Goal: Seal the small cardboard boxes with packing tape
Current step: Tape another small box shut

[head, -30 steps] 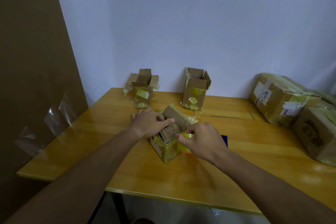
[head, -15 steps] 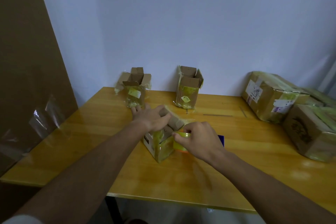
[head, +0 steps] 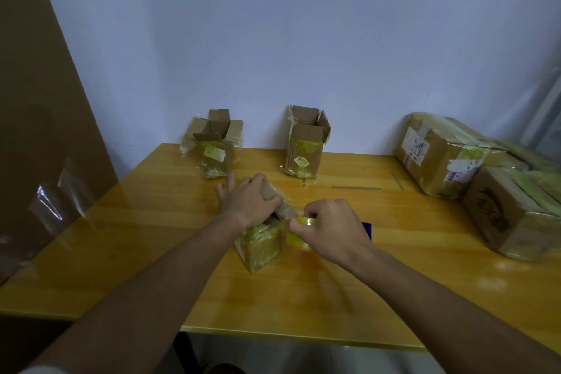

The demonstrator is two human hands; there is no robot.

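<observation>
**One small box being taped, two more waiting**

A small box sits near the middle of the yellow tabletop. The left hand lies on top of it with its fingers spread over the flaps, pressing them down. The flaps look almost shut. The right hand is just right of the box. Its fingers are curled round a roll of yellow tape, and the roll is right up against the top edge of the box. I think the tape is only just starting to go on, so this box is not sealed yet.

At the far side, by the wall, stand two more small boxes: the far left box and the far middle box. Both have their flaps up and open, so they are left to do.

On the right are bigger boxes that are wrapped and closed. That means most of the job is still ahead: finish this box, then the other two.
</observation>
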